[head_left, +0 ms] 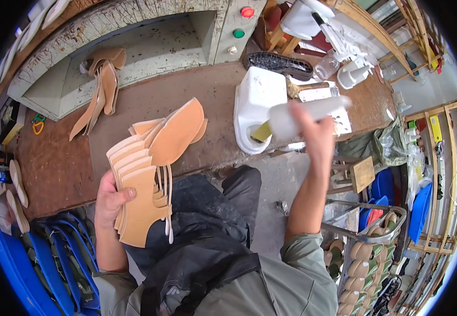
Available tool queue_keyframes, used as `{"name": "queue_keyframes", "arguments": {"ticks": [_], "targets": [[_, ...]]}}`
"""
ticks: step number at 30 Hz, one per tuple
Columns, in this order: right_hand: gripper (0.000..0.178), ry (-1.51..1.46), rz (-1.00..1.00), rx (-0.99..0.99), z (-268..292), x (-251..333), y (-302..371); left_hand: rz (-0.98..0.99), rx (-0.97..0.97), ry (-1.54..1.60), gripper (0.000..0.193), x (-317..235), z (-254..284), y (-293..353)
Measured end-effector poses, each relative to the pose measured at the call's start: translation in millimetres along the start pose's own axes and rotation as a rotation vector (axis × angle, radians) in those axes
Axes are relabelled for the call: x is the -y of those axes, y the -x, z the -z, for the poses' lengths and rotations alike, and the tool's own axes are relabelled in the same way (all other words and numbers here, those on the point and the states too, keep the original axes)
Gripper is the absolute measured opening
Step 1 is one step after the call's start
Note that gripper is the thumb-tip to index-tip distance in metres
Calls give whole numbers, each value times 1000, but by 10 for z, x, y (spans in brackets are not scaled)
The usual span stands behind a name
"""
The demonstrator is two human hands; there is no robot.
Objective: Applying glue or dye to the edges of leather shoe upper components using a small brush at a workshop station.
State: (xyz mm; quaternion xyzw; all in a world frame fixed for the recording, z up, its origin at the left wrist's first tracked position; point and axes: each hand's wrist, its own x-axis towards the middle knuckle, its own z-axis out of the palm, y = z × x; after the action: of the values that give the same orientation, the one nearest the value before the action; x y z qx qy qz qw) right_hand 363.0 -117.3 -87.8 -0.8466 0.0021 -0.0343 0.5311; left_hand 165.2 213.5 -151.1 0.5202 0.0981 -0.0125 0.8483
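Note:
My left hand (113,197) grips a fanned stack of tan insole-like shoe pieces (143,208) by its left edge, thumb on top. Their upper, rounded ends (178,134) reach over the bench's front edge, and thin pale strips (168,210) hang along the stack's right side. Closed round a thick white handle (312,111), blurred by motion, is my right hand (315,129). It looks like a brush; its flat yellow end (261,132) is at the round dish of a white plastic pot (260,95). I cannot tell how deep the end goes in.
More tan pieces (104,87) lean at the recess of a grey machine (133,31). A black shoe sole (278,65) lies behind the pot. Blue trays (44,268) stand lower left, and a rack with shoe parts (362,263) stands lower right, beside a wooden stool (362,175).

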Motion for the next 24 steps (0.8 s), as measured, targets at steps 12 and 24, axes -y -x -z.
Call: {"name": "queue_keyframes", "arguments": {"ticks": [12, 24], "targets": [[51, -9, 204, -169, -19, -447, -386, 115, 11, -29, 61, -19, -119, -133], [19, -201, 412, 17, 55, -488, 364, 143, 8, 2, 64, 15, -159, -235]]}}
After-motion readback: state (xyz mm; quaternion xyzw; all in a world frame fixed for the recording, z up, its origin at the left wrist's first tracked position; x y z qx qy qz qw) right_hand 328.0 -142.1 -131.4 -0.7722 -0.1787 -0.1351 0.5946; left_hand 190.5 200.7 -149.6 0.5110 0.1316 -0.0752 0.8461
